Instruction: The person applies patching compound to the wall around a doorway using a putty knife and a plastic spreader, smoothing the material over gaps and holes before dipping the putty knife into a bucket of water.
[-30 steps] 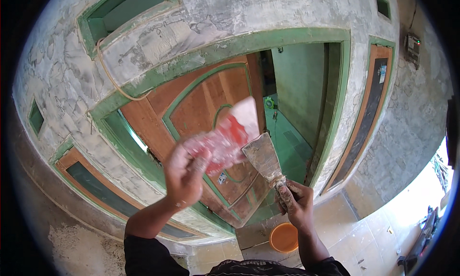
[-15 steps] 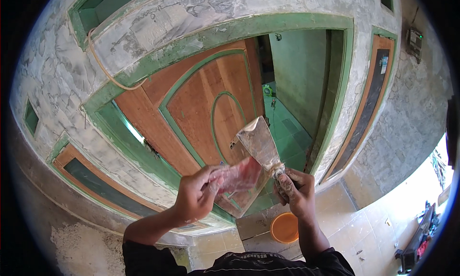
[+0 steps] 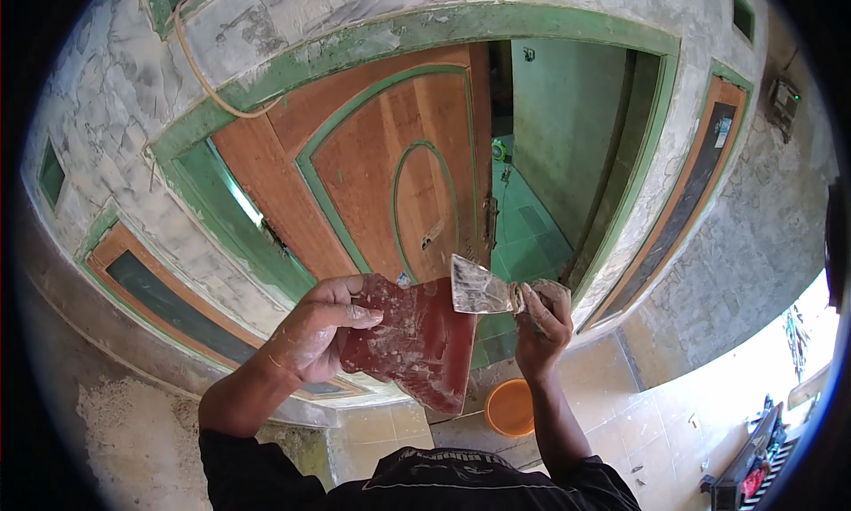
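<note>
My left hand [image 3: 330, 329] grips the left edge of a flat red plate [image 3: 412, 360], smeared with pale compound and turned broad face up. My right hand [image 3: 542, 320] is closed round the handle of a putty knife [image 3: 477, 285], whose metal blade points left at the plate's upper right edge; I cannot tell whether they touch. Both are held in front of a wooden door [image 3: 372, 174] with green trim, which stands in a green doorframe [image 3: 567, 28].
An orange bucket [image 3: 509, 409] sits on the tiled floor [image 3: 612, 422] below my right arm. The patchy plastered wall [image 3: 115, 130] carries narrow side panels [image 3: 674, 201] and a looped cable [image 3: 204, 77]. Dark gear [image 3: 753, 449] lies at the lower right. A green-tiled room shows through the doorway.
The red plate has come down and left and turned broader toward me. The knife has swung from upright to level, pointing left. The doorway sits higher in view.
</note>
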The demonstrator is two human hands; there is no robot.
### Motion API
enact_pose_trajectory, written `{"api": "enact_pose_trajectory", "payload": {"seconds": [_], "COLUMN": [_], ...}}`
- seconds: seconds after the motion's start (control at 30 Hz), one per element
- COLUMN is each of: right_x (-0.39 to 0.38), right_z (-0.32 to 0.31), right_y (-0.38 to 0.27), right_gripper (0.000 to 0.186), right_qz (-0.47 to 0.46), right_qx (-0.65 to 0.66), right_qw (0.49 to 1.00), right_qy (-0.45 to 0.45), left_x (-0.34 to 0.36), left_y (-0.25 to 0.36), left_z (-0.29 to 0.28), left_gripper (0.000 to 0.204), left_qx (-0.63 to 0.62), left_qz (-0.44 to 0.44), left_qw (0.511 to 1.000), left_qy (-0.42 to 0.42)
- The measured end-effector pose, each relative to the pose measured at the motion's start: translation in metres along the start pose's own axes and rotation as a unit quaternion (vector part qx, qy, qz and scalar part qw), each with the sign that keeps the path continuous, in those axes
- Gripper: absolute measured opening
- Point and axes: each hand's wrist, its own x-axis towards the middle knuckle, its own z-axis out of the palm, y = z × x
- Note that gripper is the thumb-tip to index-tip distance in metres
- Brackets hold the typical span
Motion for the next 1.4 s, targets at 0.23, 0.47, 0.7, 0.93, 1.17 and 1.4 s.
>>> {"api": "enact_pose_trajectory", "payload": {"seconds": [0.23, 0.47, 0.7, 0.93, 1.17, 1.4], "right_x": [-0.003, -0.004, -0.028, -0.028, -0.028, -0.032], "right_z": [-0.012, -0.018, -0.011, -0.007, -0.008, -0.009], "right_y": [0.015, 0.005, 0.017, 0.021, 0.027, 0.032], "right_gripper": [0.051, 0.038, 0.045, 0.045, 0.047, 0.045], "right_qz": [-0.045, -0.005, 0.078, 0.096, 0.103, 0.063], "right_qx": [-0.043, -0.039, 0.052, 0.072, 0.048, 0.022], "right_qw": [0.998, 0.999, 0.996, 0.993, 0.993, 0.998], "right_qy": [0.011, 0.008, 0.014, 0.020, 0.025, 0.002], "left_x": [-0.005, -0.028, -0.063, -0.034, -0.006, 0.006], "left_y": [0.007, 0.056, 0.185, 0.292, 0.353, 0.360], "left_z": [-0.015, -0.019, -0.041, -0.036, -0.045, -0.045], "left_gripper": [0.027, 0.030, 0.023, 0.039, 0.056, 0.051], "left_qx": [0.000, -0.019, 0.075, 0.401, 0.549, 0.601], "left_qz": [0.014, 0.179, 0.691, 0.795, 0.703, 0.683], "left_qw": [1.000, 0.983, 0.711, 0.171, 0.091, 0.030], "left_qy": [0.012, 0.030, 0.110, 0.422, 0.443, 0.414]}}
